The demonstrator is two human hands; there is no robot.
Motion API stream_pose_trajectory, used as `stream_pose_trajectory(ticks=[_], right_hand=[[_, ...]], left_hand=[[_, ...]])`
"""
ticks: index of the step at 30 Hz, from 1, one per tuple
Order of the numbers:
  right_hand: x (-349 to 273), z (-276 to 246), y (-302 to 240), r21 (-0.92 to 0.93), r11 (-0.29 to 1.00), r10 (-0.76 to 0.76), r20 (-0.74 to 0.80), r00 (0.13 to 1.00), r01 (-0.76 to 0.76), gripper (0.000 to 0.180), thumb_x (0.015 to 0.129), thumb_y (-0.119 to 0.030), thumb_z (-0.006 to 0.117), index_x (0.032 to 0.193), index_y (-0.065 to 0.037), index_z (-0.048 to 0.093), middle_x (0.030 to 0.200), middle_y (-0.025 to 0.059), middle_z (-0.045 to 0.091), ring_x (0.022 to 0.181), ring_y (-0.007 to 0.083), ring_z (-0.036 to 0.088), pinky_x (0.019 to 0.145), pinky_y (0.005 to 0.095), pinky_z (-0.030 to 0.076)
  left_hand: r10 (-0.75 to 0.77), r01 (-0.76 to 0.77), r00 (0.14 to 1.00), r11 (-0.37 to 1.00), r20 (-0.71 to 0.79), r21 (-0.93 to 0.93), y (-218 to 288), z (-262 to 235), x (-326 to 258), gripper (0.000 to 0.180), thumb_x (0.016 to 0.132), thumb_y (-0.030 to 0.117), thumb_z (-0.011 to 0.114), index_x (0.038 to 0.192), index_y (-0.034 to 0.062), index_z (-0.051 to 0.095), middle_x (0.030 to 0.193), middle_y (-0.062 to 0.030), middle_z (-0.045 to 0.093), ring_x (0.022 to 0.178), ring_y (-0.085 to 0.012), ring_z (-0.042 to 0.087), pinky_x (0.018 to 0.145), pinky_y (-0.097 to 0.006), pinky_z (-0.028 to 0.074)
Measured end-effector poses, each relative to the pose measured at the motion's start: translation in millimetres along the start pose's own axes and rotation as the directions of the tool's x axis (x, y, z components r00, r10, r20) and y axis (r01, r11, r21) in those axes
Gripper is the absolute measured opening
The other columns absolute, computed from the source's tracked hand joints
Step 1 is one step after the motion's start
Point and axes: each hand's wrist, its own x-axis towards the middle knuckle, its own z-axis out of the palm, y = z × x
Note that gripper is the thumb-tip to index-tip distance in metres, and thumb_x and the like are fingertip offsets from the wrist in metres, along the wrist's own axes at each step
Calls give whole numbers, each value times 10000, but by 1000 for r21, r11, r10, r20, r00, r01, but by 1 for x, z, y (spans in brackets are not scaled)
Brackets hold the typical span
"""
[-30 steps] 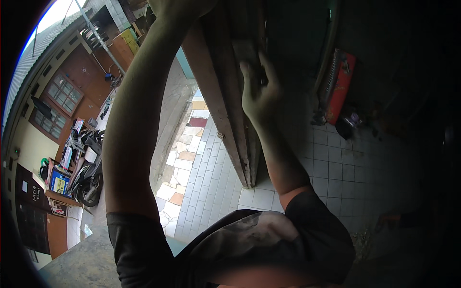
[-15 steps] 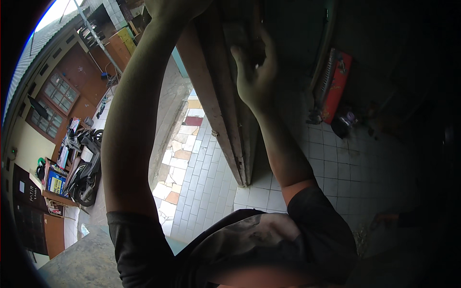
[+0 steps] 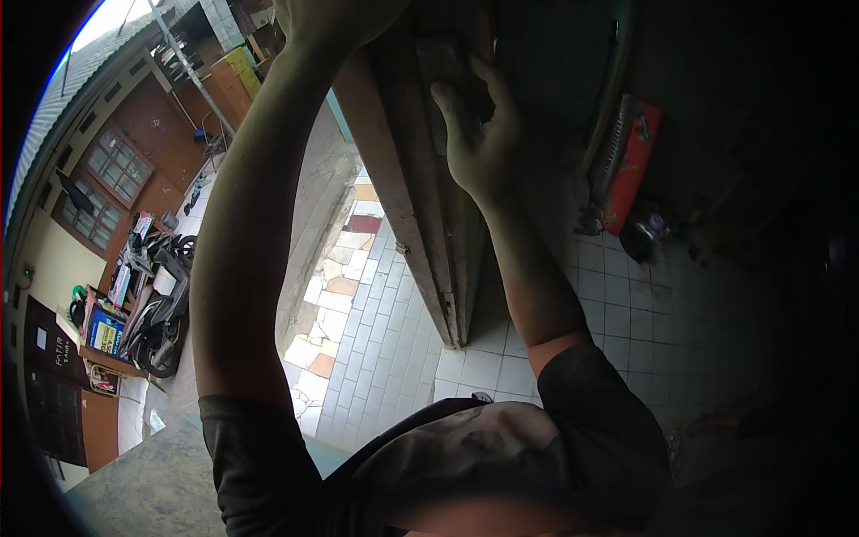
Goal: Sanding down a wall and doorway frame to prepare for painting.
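Both my arms reach up toward a brown wooden door frame (image 3: 403, 192) that runs from the top of the view down to the tiled floor. My left hand (image 3: 340, 20) is at the frame's upper part; its fingers are cut off by the top edge, so its grip is hidden. In the shade on the frame's inner side, my right hand (image 3: 483, 143) is raised with thumb and fingers apart. Nothing shows between them. Beside its fingertips is a dim greyish flat piece (image 3: 440, 63) on the wood; whether they touch it I cannot tell.
A red piano keyboard (image 3: 637, 166) leans at the right, with dark items (image 3: 640, 237) by its foot on white floor tiles (image 3: 617, 286). Outside at left stand a motorcycle (image 3: 161, 327), a wooden bench-like stand (image 3: 112, 358) and a house with brown doors (image 3: 152, 134).
My right hand has shifted slightly, its fingers coming a little lower and nearer the thumb. My left hand has moved slightly to the right and down in view.
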Motion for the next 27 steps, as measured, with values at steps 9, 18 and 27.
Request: stream_pose_trajectory(ticks=[9, 18, 27], right_hand=[[-32, 4, -3, -79, 997, -3, -25, 1000, 1, 378, 914, -107, 752, 1245, 24, 624, 1041, 168, 650, 966, 285, 652, 820, 375, 515], [-94, -30, 15, -301, 946, -123, 11, 992, 120, 375, 934, -108, 734, 1258, 45, 626, 1029, 160, 664, 984, 296, 654, 870, 363, 515], [30, 19, -6, -13, 994, -111, -51, 993, 110, 363, 892, -124, 774, 1193, 38, 655, 992, 183, 680, 902, 285, 648, 792, 364, 500]], left_hand=[[-7, 7, 1000, 1000, 12, 2, 5, -14, -4, 536, 847, 119, 626, 1374, 41, 573, 1448, -211, 477, 1384, -428, 396, 1143, -535, 318], [38, -40, 998, 998, -55, -41, 3, -2, -4, 453, 910, 104, 574, 1357, 28, 587, 1402, -221, 520, 1345, -432, 444, 1132, -531, 330], [-17, 9, 997, 995, -75, -104, -11, -11, -8, 405, 972, 86, 499, 1362, 8, 578, 1382, -213, 545, 1323, -420, 458, 1127, -527, 342]])
